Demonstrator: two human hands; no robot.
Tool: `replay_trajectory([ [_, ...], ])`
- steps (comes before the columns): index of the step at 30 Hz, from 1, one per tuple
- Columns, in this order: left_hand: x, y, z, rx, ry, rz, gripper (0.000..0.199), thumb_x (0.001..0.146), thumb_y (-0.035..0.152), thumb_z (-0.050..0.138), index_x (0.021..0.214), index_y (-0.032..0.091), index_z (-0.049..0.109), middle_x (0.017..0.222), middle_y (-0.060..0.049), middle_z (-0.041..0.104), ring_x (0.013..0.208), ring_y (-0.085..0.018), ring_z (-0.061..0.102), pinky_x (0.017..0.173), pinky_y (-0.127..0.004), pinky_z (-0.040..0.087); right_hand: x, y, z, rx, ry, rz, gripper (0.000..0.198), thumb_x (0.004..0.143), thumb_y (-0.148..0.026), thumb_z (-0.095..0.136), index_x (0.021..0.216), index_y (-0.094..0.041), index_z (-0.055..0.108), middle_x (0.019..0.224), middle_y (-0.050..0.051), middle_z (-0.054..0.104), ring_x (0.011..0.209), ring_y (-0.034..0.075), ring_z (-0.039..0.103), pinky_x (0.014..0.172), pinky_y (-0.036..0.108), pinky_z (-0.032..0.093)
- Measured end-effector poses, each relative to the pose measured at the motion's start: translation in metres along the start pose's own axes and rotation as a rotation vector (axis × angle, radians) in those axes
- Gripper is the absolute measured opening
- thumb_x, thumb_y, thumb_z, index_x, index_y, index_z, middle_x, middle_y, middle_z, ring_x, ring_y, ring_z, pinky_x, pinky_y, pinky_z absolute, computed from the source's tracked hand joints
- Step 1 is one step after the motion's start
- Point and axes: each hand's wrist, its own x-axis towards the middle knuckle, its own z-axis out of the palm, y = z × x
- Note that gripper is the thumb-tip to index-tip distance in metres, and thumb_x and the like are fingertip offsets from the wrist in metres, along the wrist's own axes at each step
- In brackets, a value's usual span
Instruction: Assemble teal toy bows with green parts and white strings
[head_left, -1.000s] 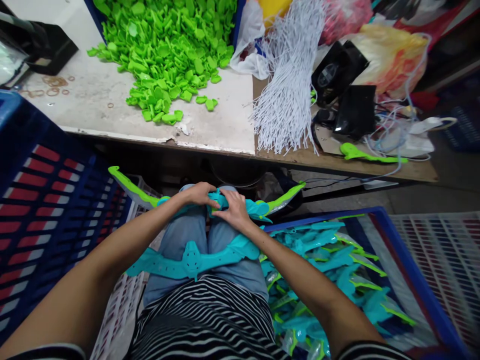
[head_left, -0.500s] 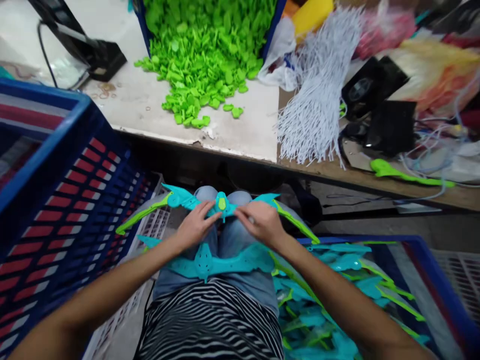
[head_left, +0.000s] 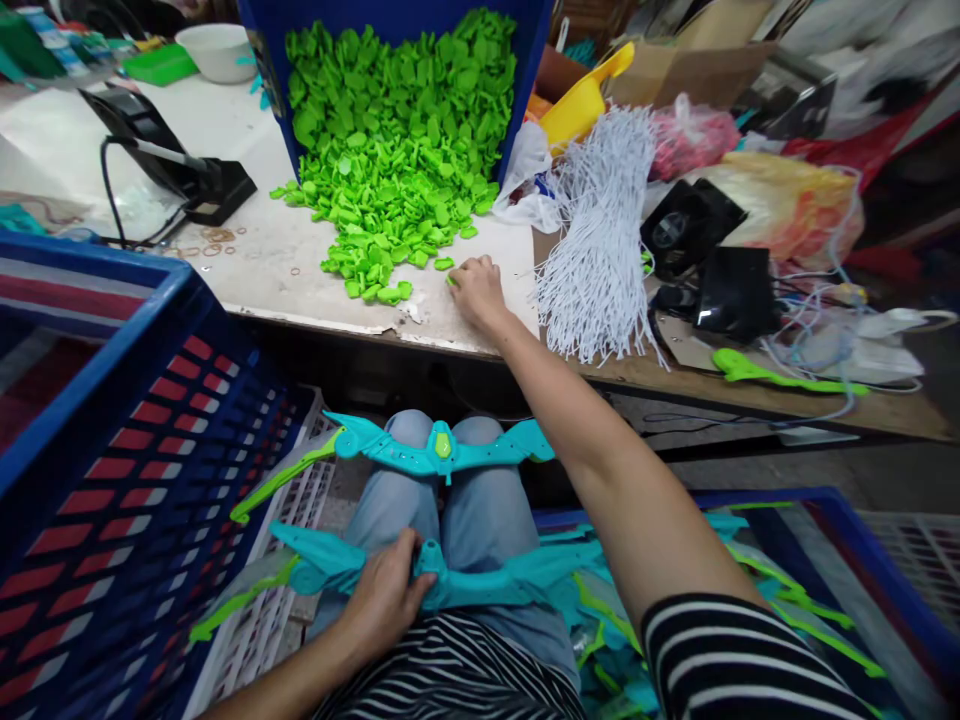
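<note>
Two turquoise toy bows with lime-green limbs lie across my lap. My left hand (head_left: 386,595) is closed around the middle of the nearer toy bow (head_left: 510,578), by its raised centre. Farther out, on the knees, the other toy bow (head_left: 480,455) rests untouched, with a green piece set in its centre. My right hand (head_left: 480,292) is stretched out to the table, its fingertips closed on a small green plastic piece (head_left: 451,281), partly hidden by the fingers. Just left of it spreads a heap of similar green pieces (head_left: 390,215).
A blue bin (head_left: 262,90) spills the green pieces onto the table (head_left: 300,290). White cords (head_left: 600,240) and a black fan (head_left: 675,225) lie to the right. Blue crates stand at left (head_left: 150,300) and right (head_left: 832,500), the right one holding several bows.
My right hand has left the farther bow and reached forward to the table, closing on a green piece. My left hand has drawn back from that bow and grasped the nearer one.
</note>
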Motion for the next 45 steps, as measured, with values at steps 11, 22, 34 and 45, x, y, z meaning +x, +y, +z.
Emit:
replay_trajectory([
  [11,0.073,0.028,0.014,-0.105,-0.078,-0.076,0.023,0.081,0.027,0.057,0.100,0.017,0.050,0.089,-0.005,0.065,0.083,-0.019,0.062,0.073,-0.029,0.046,0.014,0.023,-0.012,0.004,-0.154,-0.268,0.026,0.078,-0.014,0.056,0.103,-0.015,0.065,0.108,0.013,0.064,0.106,0.031,0.050,0.094,0.047,0.039],
  [22,0.011,0.029,0.027,0.609,-0.004,0.310,0.061,0.078,0.020,0.063,0.135,0.015,0.042,0.149,-0.021,0.033,0.114,-0.032,0.055,0.092,-0.047,0.045,-0.141,0.014,-0.025,0.691,0.187,-0.061,0.028,0.081,-0.040,0.061,0.099,-0.019,0.065,0.099,0.005,0.062,0.084,0.017,0.059,0.076,0.034,0.052],
  [34,0.068,0.026,-0.041,-0.230,-0.682,0.078,0.054,0.076,0.064,0.053,0.091,0.013,0.061,0.078,-0.004,0.065,0.066,-0.017,0.061,0.065,-0.027,0.047,-0.372,-0.044,-0.020,0.639,-0.033,-0.197,0.023,0.089,-0.031,0.057,0.109,-0.023,0.064,0.110,0.010,0.068,0.105,0.023,0.062,0.089,0.043,0.054],
  [45,0.073,0.018,-0.030,-0.323,-0.641,-0.013,0.057,0.063,0.061,0.068,0.087,0.010,0.061,0.072,-0.002,0.062,0.055,-0.013,0.056,0.055,-0.026,0.043,-0.388,-0.064,0.025,0.481,0.003,-0.134,0.020,0.085,-0.031,0.061,0.103,-0.027,0.069,0.115,0.009,0.066,0.116,0.028,0.052,0.095,0.055,0.045],
])
